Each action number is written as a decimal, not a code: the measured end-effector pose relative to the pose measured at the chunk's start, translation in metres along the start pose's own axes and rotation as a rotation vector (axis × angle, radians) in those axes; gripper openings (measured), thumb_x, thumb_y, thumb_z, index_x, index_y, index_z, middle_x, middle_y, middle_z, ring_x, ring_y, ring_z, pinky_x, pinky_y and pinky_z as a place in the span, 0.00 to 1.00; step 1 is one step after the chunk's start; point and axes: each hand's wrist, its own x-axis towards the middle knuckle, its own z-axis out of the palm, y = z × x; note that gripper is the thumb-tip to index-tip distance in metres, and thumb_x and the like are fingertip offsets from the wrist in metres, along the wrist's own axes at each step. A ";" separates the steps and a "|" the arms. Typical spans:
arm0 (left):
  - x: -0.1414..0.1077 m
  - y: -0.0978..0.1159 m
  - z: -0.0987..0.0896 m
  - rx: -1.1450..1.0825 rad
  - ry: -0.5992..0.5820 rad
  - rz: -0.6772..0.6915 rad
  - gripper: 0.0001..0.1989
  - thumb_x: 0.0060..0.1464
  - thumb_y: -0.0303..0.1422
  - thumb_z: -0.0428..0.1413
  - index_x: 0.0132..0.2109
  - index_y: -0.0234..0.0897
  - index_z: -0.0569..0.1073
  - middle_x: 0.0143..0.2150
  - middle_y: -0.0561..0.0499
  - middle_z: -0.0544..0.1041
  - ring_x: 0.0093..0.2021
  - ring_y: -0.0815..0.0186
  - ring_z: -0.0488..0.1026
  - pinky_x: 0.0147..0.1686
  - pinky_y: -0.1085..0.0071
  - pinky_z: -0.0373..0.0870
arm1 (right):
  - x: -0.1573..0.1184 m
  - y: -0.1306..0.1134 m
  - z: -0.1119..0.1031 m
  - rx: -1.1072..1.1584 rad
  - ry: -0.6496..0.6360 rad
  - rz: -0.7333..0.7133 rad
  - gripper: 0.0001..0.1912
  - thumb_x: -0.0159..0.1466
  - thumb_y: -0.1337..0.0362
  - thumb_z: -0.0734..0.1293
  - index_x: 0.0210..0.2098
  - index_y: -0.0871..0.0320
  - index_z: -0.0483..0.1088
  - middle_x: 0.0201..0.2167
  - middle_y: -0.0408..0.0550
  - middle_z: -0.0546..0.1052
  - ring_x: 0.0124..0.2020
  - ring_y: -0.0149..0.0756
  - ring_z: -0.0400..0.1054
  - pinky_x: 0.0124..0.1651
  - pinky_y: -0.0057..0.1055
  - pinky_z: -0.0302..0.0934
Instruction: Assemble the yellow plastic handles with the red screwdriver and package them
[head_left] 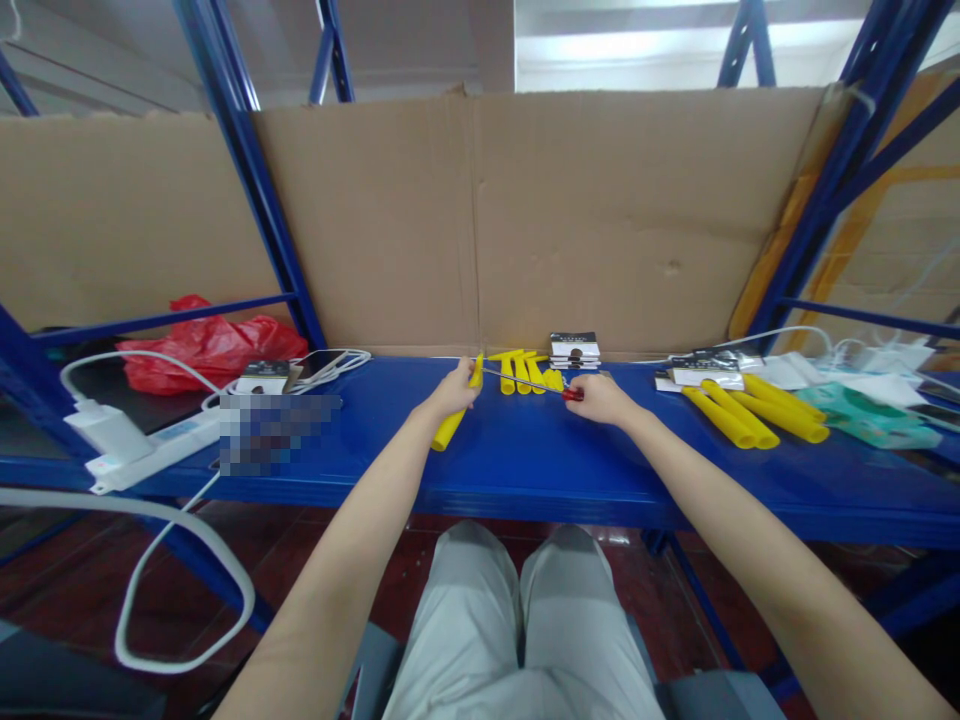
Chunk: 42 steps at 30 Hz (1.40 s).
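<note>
My left hand (454,388) is closed around a yellow tube (448,430), which slants down toward the table's front edge. In my right hand (601,398) is a screwdriver with a red handle (573,394). Its thin metal shaft (521,379) points left, and the tip reaches the upper end of the yellow tube; whether it touches, I cannot tell. Just behind the shaft lie several short yellow pieces (529,372) in a row. A small stack of black-and-white cards (574,350) stands behind my right hand.
Several yellow tubes (727,415) lie at right beside packaged cards (705,368) and a green plastic packet (870,415). At left are a red plastic bag (214,345), a white power strip (165,450) and loose cables. A cardboard panel (600,220) closes off the back of the blue table (525,465).
</note>
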 end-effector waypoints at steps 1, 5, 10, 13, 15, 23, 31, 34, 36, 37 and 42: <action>0.000 0.000 0.000 -0.002 -0.002 -0.002 0.17 0.52 0.21 0.53 0.47 0.37 0.60 0.48 0.42 0.76 0.19 0.75 0.68 0.22 0.77 0.64 | 0.000 0.000 0.000 -0.004 0.001 0.007 0.06 0.58 0.63 0.62 0.28 0.56 0.71 0.33 0.50 0.79 0.37 0.42 0.73 0.36 0.30 0.57; 0.002 -0.002 0.001 -0.012 -0.011 0.006 0.17 0.52 0.21 0.53 0.47 0.37 0.59 0.45 0.44 0.77 0.20 0.74 0.69 0.22 0.77 0.65 | -0.001 -0.002 0.000 -0.011 0.024 0.051 0.06 0.58 0.63 0.63 0.32 0.56 0.71 0.32 0.50 0.79 0.36 0.40 0.73 0.35 0.29 0.57; 0.004 -0.006 0.002 -0.023 -0.002 0.019 0.17 0.51 0.20 0.53 0.46 0.38 0.59 0.43 0.47 0.77 0.21 0.74 0.69 0.22 0.78 0.65 | -0.002 -0.003 0.000 0.014 0.022 0.068 0.10 0.59 0.62 0.63 0.39 0.57 0.72 0.35 0.51 0.80 0.39 0.42 0.73 0.39 0.31 0.59; 0.004 -0.006 0.002 -0.029 -0.002 0.017 0.17 0.51 0.20 0.53 0.46 0.38 0.59 0.43 0.47 0.77 0.21 0.74 0.69 0.21 0.79 0.64 | -0.001 -0.002 -0.001 0.019 0.019 0.050 0.11 0.59 0.62 0.63 0.39 0.56 0.73 0.38 0.51 0.80 0.41 0.43 0.73 0.42 0.32 0.60; 0.003 -0.006 0.002 -0.030 -0.007 0.020 0.17 0.52 0.21 0.52 0.46 0.38 0.59 0.45 0.46 0.77 0.21 0.74 0.69 0.21 0.78 0.64 | -0.001 -0.003 -0.001 0.002 0.020 0.032 0.09 0.59 0.63 0.62 0.35 0.56 0.74 0.38 0.50 0.80 0.41 0.43 0.73 0.42 0.32 0.60; 0.001 -0.002 0.001 -0.009 -0.015 0.012 0.17 0.52 0.21 0.52 0.48 0.37 0.59 0.46 0.42 0.76 0.21 0.73 0.70 0.22 0.76 0.66 | -0.003 -0.004 -0.003 -0.039 0.051 0.071 0.07 0.58 0.63 0.64 0.35 0.56 0.70 0.34 0.51 0.79 0.37 0.42 0.73 0.36 0.30 0.57; 0.003 -0.005 0.003 -0.010 0.002 0.033 0.16 0.52 0.21 0.53 0.47 0.37 0.60 0.49 0.42 0.75 0.21 0.74 0.70 0.22 0.76 0.66 | -0.003 -0.004 -0.002 0.015 0.050 0.102 0.09 0.58 0.64 0.65 0.39 0.57 0.69 0.34 0.51 0.79 0.37 0.42 0.73 0.36 0.30 0.57; 0.004 -0.006 0.003 -0.012 0.002 0.031 0.17 0.52 0.21 0.53 0.47 0.37 0.60 0.49 0.42 0.75 0.22 0.74 0.70 0.21 0.77 0.65 | -0.003 -0.004 -0.002 0.021 0.046 0.082 0.07 0.59 0.64 0.64 0.37 0.56 0.70 0.35 0.51 0.79 0.38 0.42 0.73 0.37 0.30 0.58; 0.005 -0.007 0.003 -0.002 -0.001 0.032 0.17 0.51 0.21 0.53 0.47 0.38 0.59 0.49 0.43 0.75 0.22 0.74 0.70 0.21 0.78 0.65 | -0.002 -0.003 -0.003 0.005 0.031 0.084 0.06 0.59 0.64 0.63 0.35 0.56 0.71 0.35 0.51 0.79 0.39 0.42 0.73 0.37 0.30 0.58; 0.005 -0.007 0.003 0.004 -0.003 0.033 0.17 0.51 0.21 0.53 0.47 0.38 0.59 0.49 0.43 0.75 0.22 0.74 0.70 0.21 0.78 0.65 | -0.002 -0.003 -0.004 -0.007 0.025 0.088 0.06 0.59 0.64 0.63 0.34 0.56 0.71 0.35 0.51 0.79 0.39 0.42 0.73 0.37 0.30 0.58; 0.005 -0.006 0.003 -0.005 -0.005 0.035 0.17 0.51 0.20 0.52 0.46 0.38 0.59 0.51 0.42 0.75 0.21 0.75 0.69 0.21 0.77 0.65 | -0.002 0.002 -0.007 -0.030 0.019 0.095 0.06 0.59 0.64 0.63 0.33 0.56 0.72 0.35 0.49 0.79 0.39 0.41 0.73 0.35 0.29 0.57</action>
